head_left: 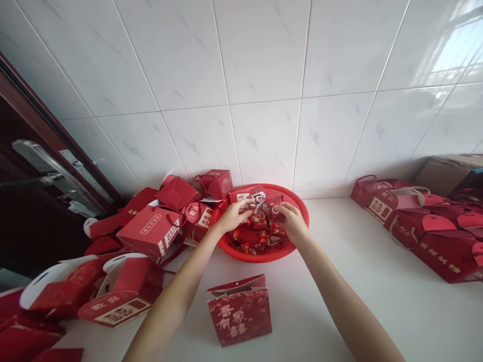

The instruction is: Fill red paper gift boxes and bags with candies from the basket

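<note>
1. Bag point(241, 314): stood upright and open on the table point(302, 324), between the arms point(337, 294).
2. Left hand point(236, 215): crossed the rim of the basket point(260, 258), fingers curled at the sweets point(277, 240); whether it gripped one could not be told.
3. Right hand point(293, 221): reached in opposite, thumb and fingers pinching a red packet point(272, 205).
4. Boxes point(151, 229): crowded the basket's left; others lay far right.
5. Wall point(264, 136): rose behind.

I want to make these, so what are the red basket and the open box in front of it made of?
The red basket looks like slightly shiny plastic: smooth rim, tiny regular holes. The open box seems thin, printed cardboard, fairly matte: flat panels, crisp folds, pale inside.
</note>
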The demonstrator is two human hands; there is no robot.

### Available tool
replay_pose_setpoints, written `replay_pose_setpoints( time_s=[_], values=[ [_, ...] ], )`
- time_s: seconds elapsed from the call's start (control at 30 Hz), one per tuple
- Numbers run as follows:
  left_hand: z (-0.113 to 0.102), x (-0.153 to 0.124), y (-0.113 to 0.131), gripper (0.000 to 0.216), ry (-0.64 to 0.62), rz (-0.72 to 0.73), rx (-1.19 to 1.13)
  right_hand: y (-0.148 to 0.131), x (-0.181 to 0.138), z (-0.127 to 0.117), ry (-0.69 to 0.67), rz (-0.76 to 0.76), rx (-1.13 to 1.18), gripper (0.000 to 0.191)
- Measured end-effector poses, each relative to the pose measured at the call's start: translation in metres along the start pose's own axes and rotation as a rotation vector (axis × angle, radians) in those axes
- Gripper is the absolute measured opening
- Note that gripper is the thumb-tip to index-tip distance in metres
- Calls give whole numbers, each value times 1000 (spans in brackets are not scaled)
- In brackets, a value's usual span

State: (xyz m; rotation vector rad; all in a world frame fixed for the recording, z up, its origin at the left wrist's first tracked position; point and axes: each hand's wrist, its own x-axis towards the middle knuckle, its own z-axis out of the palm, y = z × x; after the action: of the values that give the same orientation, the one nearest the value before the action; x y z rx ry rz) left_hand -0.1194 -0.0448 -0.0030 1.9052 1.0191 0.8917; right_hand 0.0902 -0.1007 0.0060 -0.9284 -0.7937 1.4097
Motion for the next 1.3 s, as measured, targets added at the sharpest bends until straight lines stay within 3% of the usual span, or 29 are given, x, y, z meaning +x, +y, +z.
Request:
replay_pose_setpoints(
  time_s=[0.37, 0.63, 0.93, 1.13, 1.3],
  values=[
    [4, -9, 12, 34, 96, 58, 37, 5, 4, -2, -2, 23, 4, 25],
    [10, -16, 18, 34, 74, 107, 38, 1, -2, -2, -64, 37, -145, 27],
    [12, -24, 26, 37, 87, 87, 37, 2, -3, -2, -252, 53, -318, 43],
    [13, -25, 25, 41, 136, 79, 49, 1, -6, 1, -191, -17, -281, 37],
    [14, -25, 25, 47, 94, 58, 57, 2, -7, 1, -204, -31, -247, 36]
  ],
)
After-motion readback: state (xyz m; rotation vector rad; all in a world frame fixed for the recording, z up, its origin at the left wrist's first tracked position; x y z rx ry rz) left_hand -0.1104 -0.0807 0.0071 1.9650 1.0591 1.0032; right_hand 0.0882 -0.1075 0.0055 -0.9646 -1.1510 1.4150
